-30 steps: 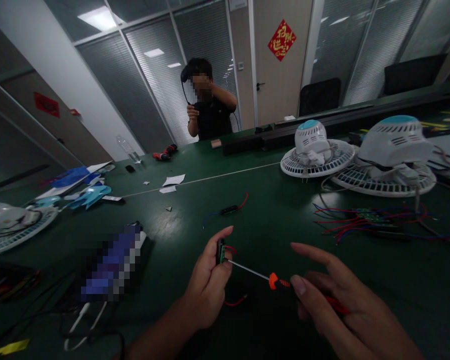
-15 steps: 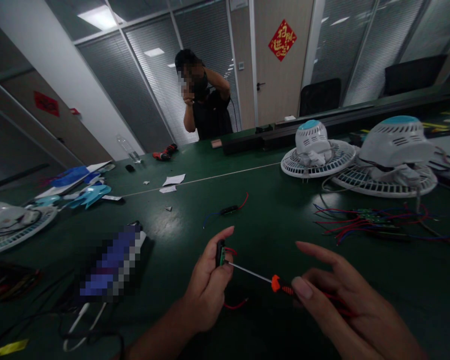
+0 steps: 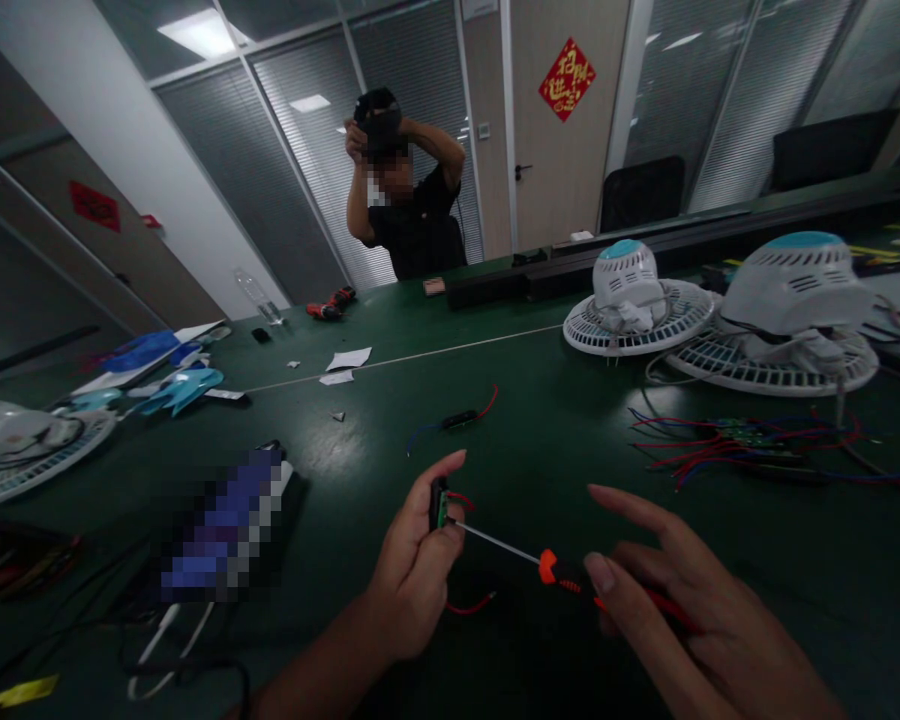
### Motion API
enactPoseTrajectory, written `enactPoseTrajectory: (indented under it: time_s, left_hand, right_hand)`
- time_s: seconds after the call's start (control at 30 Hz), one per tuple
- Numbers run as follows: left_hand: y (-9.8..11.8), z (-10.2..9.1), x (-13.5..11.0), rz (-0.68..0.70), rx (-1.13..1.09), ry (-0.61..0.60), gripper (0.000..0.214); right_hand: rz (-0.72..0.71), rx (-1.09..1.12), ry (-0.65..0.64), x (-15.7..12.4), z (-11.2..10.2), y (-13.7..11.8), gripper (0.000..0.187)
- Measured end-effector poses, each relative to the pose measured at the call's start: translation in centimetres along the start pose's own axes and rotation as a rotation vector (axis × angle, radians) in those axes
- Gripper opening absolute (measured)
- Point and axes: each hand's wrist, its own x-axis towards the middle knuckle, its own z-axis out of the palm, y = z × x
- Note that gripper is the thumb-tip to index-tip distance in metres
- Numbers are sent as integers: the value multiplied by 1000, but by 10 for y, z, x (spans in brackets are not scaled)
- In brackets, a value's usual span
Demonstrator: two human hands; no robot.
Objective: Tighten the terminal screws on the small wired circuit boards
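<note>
My left hand (image 3: 418, 565) is closed around a small green circuit board (image 3: 441, 508) in a black housing, pinched between thumb and fingers. Red wires come out of it, one showing below the hand. My right hand (image 3: 682, 600) grips a screwdriver (image 3: 559, 572) with an orange and black handle, thumb on the handle and index finger stretched out. The thin metal shaft points left, and its tip meets the board at my left thumb. Beyond my left hand, a black module (image 3: 460, 419) with a red and a blue wire lies on the green table (image 3: 390, 400).
To the right lie several wired circuit boards (image 3: 742, 435) before two white fan housings (image 3: 630, 300). A screen device (image 3: 221, 525) with cables is at left. A bottle (image 3: 259, 298), a red-black power tool (image 3: 331, 304) and paper scraps (image 3: 349, 358) lie farther back. A person (image 3: 420, 210) is across the table.
The screwdriver handle has turned slightly in my right hand, its tip still at the board. My left hand is nearly unmoved. The person opposite has raised their hands to their headgear.
</note>
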Motion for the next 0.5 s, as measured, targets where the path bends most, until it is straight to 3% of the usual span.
enactPoseTrajectory:
  time_s: [0.27,0.5]
  left_hand:
    - [-3,-1,1,25,-54,-12,50]
    - [-3,0,-1,32,-44,-37,50]
  right_hand:
    - [77,-106,218,-3,4,3,47]
    - [151,-5,154,-5,2,4,50]
